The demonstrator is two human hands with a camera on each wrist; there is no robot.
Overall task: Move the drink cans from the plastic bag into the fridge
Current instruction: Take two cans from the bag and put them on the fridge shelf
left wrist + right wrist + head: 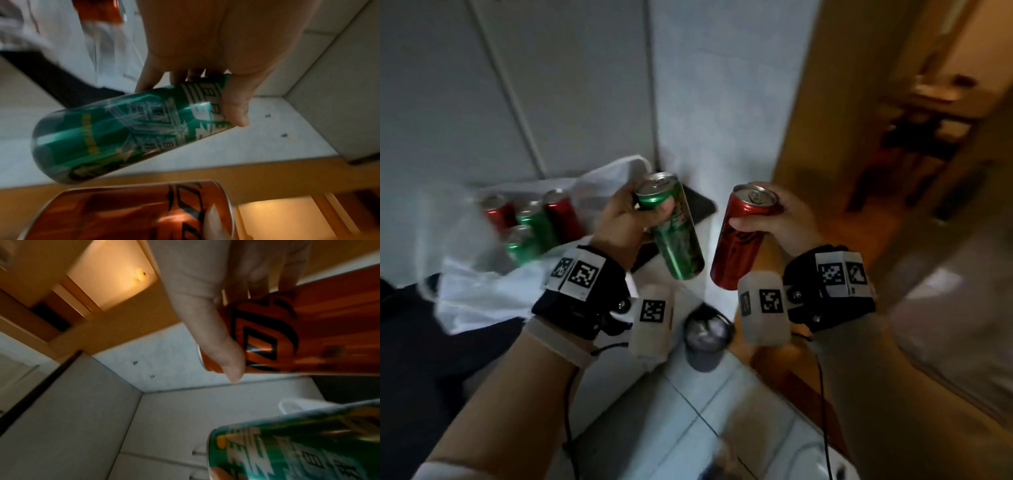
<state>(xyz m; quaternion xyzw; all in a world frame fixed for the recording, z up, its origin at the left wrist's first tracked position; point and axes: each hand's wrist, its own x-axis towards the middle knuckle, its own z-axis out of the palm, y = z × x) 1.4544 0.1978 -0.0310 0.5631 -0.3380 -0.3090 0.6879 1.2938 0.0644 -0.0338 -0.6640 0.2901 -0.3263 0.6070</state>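
My left hand point(633, 212) grips a green can point(674, 236) near its top, the can tilted in mid-air; the left wrist view shows the same green can point(115, 134) under my fingers point(236, 104). My right hand point(767, 219) holds a red can point(739, 240) by its upper end, close beside the green one; the red can point(308, 331) fills the right wrist view. Behind my left wrist a white plastic bag point(493, 291) lies open on a counter with several red and green cans point(534, 222) in it. No fridge interior shows.
A grey cabinet or appliance front point(517, 85) rises behind the bag. A dark flat object point(698, 205) lies behind the green can. A small dark round bin point(705, 339) stands on the tiled floor point(681, 411) below. A wooden doorway point(825, 102) opens to the right.
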